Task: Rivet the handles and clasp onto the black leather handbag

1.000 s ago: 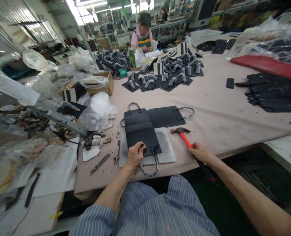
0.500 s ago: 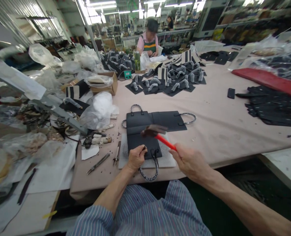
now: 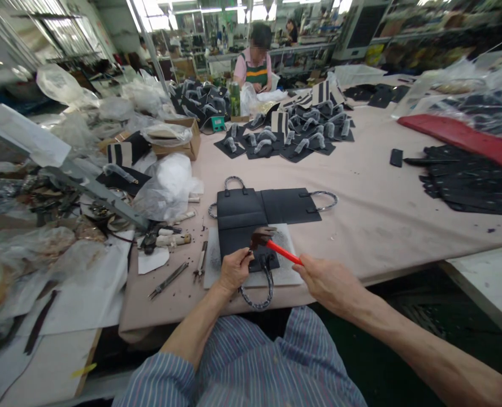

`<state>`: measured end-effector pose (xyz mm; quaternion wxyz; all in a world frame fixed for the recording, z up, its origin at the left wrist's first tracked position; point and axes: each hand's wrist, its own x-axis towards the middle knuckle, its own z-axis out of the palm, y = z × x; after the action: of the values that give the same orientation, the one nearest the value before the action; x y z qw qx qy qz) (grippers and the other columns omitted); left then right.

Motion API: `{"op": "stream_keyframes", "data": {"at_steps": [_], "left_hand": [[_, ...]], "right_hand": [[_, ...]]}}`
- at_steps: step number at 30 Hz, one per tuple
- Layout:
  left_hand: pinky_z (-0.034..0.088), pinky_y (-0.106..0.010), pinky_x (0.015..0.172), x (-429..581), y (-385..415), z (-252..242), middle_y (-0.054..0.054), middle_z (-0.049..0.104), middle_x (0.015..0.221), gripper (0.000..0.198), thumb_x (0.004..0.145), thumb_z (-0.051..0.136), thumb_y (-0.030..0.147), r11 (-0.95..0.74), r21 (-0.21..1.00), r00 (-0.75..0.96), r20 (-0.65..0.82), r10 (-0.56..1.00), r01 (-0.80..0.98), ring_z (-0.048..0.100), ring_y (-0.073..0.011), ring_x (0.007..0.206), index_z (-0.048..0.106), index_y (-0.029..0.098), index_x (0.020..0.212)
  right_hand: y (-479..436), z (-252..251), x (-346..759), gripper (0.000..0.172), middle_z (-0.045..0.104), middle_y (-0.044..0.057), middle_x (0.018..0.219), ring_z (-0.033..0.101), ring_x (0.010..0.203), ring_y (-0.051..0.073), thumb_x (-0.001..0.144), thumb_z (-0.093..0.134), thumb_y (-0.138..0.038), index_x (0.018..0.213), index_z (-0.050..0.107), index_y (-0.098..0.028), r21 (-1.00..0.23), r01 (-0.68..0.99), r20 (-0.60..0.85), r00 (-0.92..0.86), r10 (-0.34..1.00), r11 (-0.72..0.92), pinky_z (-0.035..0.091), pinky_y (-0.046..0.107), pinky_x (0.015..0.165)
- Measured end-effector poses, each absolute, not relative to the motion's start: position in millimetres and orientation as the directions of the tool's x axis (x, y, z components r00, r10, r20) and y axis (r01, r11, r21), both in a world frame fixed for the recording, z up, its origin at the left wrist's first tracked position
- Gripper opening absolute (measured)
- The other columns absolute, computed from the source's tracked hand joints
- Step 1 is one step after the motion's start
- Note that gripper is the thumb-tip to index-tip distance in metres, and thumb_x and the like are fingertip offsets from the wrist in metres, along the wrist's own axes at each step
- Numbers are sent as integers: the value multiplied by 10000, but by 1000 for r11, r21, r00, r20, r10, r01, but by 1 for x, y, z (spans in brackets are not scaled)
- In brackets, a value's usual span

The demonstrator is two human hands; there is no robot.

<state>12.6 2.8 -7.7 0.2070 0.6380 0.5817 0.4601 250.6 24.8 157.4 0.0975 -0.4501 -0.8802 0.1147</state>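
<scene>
My right hand [image 3: 325,278] is wrapped round the red handle of a claw hammer [image 3: 284,252]. The hammer's dark head is down at the fingertips of my left hand [image 3: 235,268]. Those fingers pinch a small dark punch, mostly hidden by the hand and the hammer head. Under both hands lies a black leather bag panel [image 3: 238,238] with plastic-wrapped handles; its near handle [image 3: 257,305] loops toward me. A pale board [image 3: 291,271] supports the near part of this panel. Another black panel with a handle [image 3: 291,203] extends to the right.
Left of the board lie pliers [image 3: 200,261] and a tweezer-like tool [image 3: 168,281]. Plastic bags [image 3: 166,186] and a carton [image 3: 187,141] crowd the left side. Black pieces with wrapped handles [image 3: 268,138] pile up at the back, where a person [image 3: 254,62] sits. Dark strips [image 3: 463,178] lie right.
The hammer head has come down from above the panel to the left hand's fingertips. The left hand stays nearly in place, and the whole view has shifted slightly.
</scene>
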Motion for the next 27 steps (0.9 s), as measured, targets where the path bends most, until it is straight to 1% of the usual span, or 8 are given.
{"op": "stream_keyframes", "data": {"at_steps": [6, 8, 10, 13, 19, 23, 25, 27], "left_hand": [[535, -236, 710, 12, 2, -8, -34, 762, 859, 141, 946, 578, 252, -222, 813, -96, 320, 942, 538, 692, -126, 741, 697, 190, 904], [520, -231, 664, 12, 3, -8, -23, 748, 801, 148, 941, 575, 240, -224, 801, -98, 331, 939, 554, 673, -119, 687, 693, 190, 867], [500, -230, 620, 11, 3, -10, -9, 727, 739, 154, 931, 578, 230, -235, 785, -96, 348, 933, 573, 643, -113, 627, 689, 192, 831], [503, -236, 632, 11, 3, -12, -12, 728, 764, 156, 939, 574, 257, -243, 788, -88, 351, 932, 565, 642, -114, 642, 689, 193, 855], [556, -272, 761, 11, 1, -11, -40, 753, 897, 165, 969, 535, 284, -193, 816, -91, 286, 954, 546, 704, -148, 813, 678, 204, 981], [576, -306, 836, 11, 1, -5, -50, 757, 978, 219, 985, 510, 308, -199, 810, -51, 271, 961, 552, 720, -172, 912, 668, 228, 1114], [572, -311, 866, 11, 0, 0, -47, 754, 1011, 235, 990, 504, 312, -181, 817, -38, 241, 970, 548, 715, -174, 948, 666, 236, 1142], [565, -307, 877, 10, 0, 5, -42, 752, 1022, 224, 990, 510, 309, -149, 832, -35, 198, 980, 534, 708, -168, 955, 677, 233, 1118]], "right_hand": [[21, 179, 242, 301, 479, -44, 569, 437, 453, 109, 1051, 370, -410, 839, 466, -219, -533, 656, 486, -280, 828, 535, 304, 257, 490], [15, 163, 243, 331, 492, -21, 559, 420, 440, 121, 1051, 320, -390, 812, 468, -216, -443, 712, 342, -427, 837, 545, 254, 288, 481], [12, 144, 249, 341, 536, 8, 582, 418, 448, 133, 1045, 312, -381, 808, 487, -209, -331, 783, 17, -553, 833, 526, 189, 317, 498], [17, 126, 266, 313, 597, 27, 664, 491, 539, 152, 1035, 351, -413, 866, 515, -206, -324, 873, -268, -454, 850, 364, 219, 313, 550], [39, 75, 327, 384, 496, -14, 579, 492, 558, 163, 980, 346, -478, 712, 456, -226, -555, 832, -331, -212, 920, -8, 325, 283, 559], [53, 33, 369, 372, 572, 34, 652, 571, 625, 208, 1003, 359, -436, 779, 536, -197, -312, 947, -349, -44, 936, -72, 405, 319, 607], [59, 27, 370, 322, 662, 115, 864, 630, 750, 253, 1000, 402, -392, 935, 610, -156, -150, 988, -241, -59, 969, 23, 461, 369, 678], [62, 30, 352, 330, 654, 190, 1154, 648, 983, 303, 991, 434, -337, 1171, 610, -123, -138, 976, -71, -181, 981, 170, 504, 434, 815]]}}
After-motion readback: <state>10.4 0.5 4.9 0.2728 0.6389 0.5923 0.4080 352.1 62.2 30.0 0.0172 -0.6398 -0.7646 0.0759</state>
